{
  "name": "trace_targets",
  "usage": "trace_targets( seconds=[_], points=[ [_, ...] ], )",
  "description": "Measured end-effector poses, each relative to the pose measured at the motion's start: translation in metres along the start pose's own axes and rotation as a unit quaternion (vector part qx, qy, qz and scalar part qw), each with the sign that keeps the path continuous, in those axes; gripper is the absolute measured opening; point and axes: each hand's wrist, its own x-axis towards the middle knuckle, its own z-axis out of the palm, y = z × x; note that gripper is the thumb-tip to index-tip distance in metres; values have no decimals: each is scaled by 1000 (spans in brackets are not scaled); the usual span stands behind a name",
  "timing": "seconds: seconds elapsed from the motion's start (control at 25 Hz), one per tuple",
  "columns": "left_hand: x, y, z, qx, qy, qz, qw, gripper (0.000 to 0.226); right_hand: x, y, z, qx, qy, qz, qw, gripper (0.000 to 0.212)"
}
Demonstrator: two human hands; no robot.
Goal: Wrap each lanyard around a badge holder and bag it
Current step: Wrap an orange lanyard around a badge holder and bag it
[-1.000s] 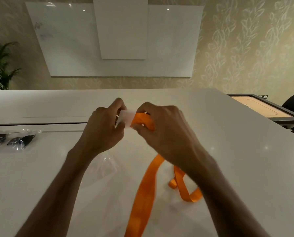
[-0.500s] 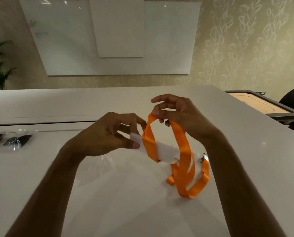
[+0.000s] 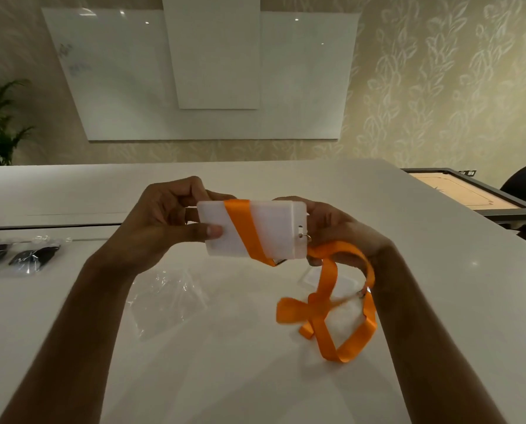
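I hold a white badge holder (image 3: pixel 272 228) flat above the white table (image 3: pixel 439 286), facing me. My left hand (image 3: pixel 163 228) grips its left end, thumb on the front and fingers behind. One turn of the orange lanyard (image 3: pixel 341 316) crosses the holder's face diagonally. My right hand (image 3: pixel 341 234) is behind the holder's right end and grips the lanyard where it leaves the metal ring. The rest of the strap hangs in loose loops down to the table. An empty clear plastic bag (image 3: pixel 166 301) lies on the table below my left hand.
Two bagged dark lanyards (image 3: pixel 14 260) lie at the table's left edge. Another clear holder or bag (image 3: pixel 316 281) lies under the hanging strap. A wooden game board (image 3: pixel 466 194) and a dark chair (image 3: pixel 524 185) stand beyond the table's right side.
The holder has been raised and turned flat toward me. My right hand came down from above the strap to the holder's right end, and the loop now lies snug across the face.
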Motion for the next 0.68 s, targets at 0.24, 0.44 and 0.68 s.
trace_targets(
  seconds=[0.24,0.44,0.68],
  points=[
    [3,-3,-2,-67,46,-3,997,25,6,7,3,-144,18,29,989,55],
    [9,-6,4,-58,110,-21,992,17,28,9,32,-122,109,-23,986,51],
    [13,-8,11,-32,231,-46,971,30,66,30,67,-109,236,-129,957,25]
  ],
)
